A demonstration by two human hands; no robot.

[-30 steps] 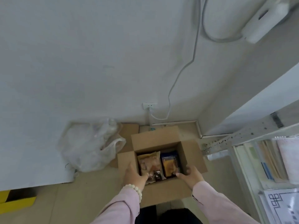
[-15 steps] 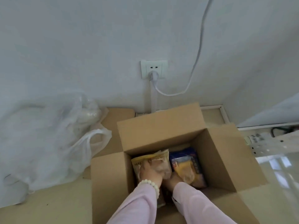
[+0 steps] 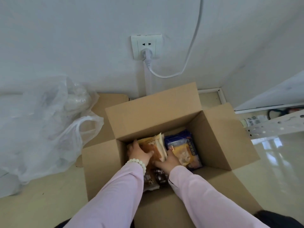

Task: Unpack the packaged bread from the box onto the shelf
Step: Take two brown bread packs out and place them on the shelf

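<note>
An open cardboard box [image 3: 153, 111] stands on the floor against the wall, its flaps folded out. Inside on the left lies a stack of yellow-brown bread packs [image 3: 158, 145], tilted up on edge. My left hand [image 3: 139, 153] grips the stack from its left side and my right hand [image 3: 167, 160] grips it from the right and below. A blue-and-yellow bread pack [image 3: 184, 147] lies flat in the right half of the box. Dark packs [image 3: 158, 177] lie under my wrists.
A crumpled clear plastic bag [image 3: 47, 122] lies on the floor left of the box. A wall socket [image 3: 146, 46] with a white cable [image 3: 189, 55] is straight behind it. A white perforated shelf rail [image 3: 276, 127] and a glossy surface are at the right.
The view has come down close over the box. Both hands moved from the box's near rim into it and closed on the yellow-brown packs, which now tilt up on edge.
</note>
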